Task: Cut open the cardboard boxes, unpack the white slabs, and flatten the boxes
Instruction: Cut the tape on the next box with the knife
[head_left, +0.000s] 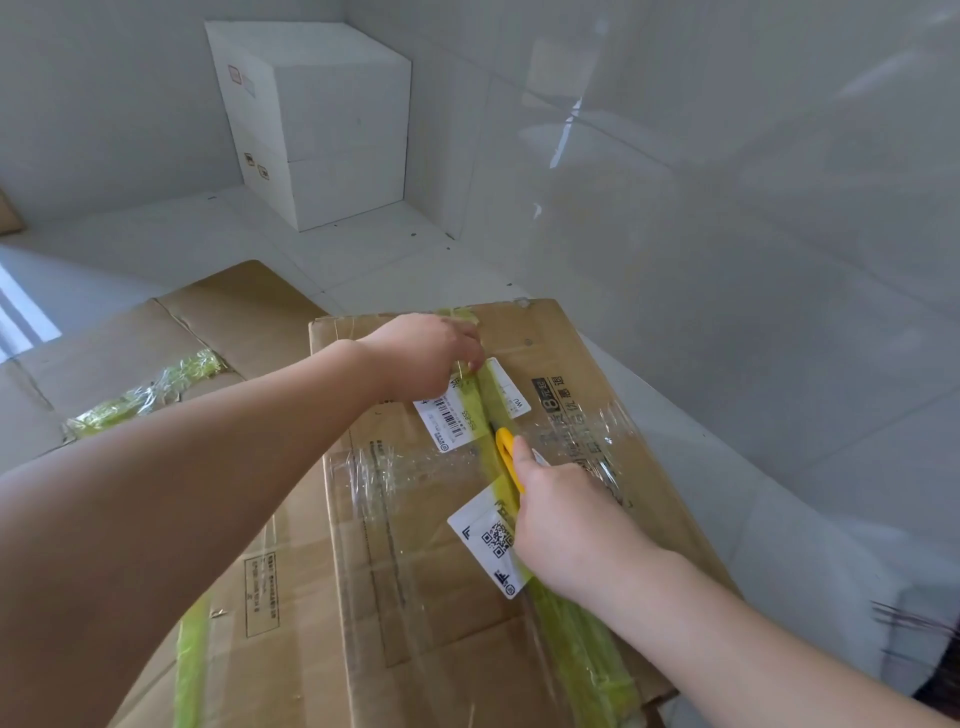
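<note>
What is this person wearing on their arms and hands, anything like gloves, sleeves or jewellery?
Nothing shows on either one. The left hand and right hand are bare, with no gloves, rings or watch visible. Both forearms are uncovered as far as the picture's edge, so no sleeve shows.

We note a matt brown cardboard box (447, 545) with a glossy yellow-green tape seam (571, 623), crinkled clear film and smooth white paper labels (447, 421). Beyond the box: matt white slabs (317, 124); glossy grey wall tiles (727, 156).
</note>
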